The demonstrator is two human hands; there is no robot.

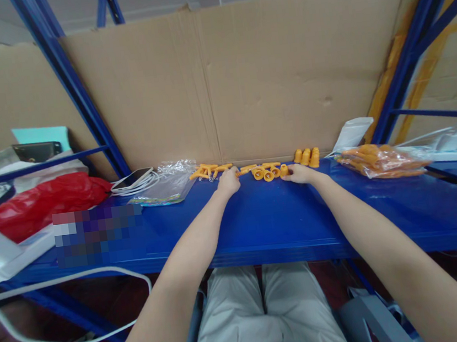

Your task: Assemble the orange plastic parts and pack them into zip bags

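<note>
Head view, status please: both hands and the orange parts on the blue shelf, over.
Left hand curled beside an orange peg, grip unclear. Right hand at the orange rings, fingertips touching one. Clear bag off to the left, apart from hands.

No lettering or number is legible on the orange parts point(268, 174), shelf point(260, 228) or cardboard point(262, 78).

Red bag point(36, 203), phone point(133, 178) (both leftward)
</note>
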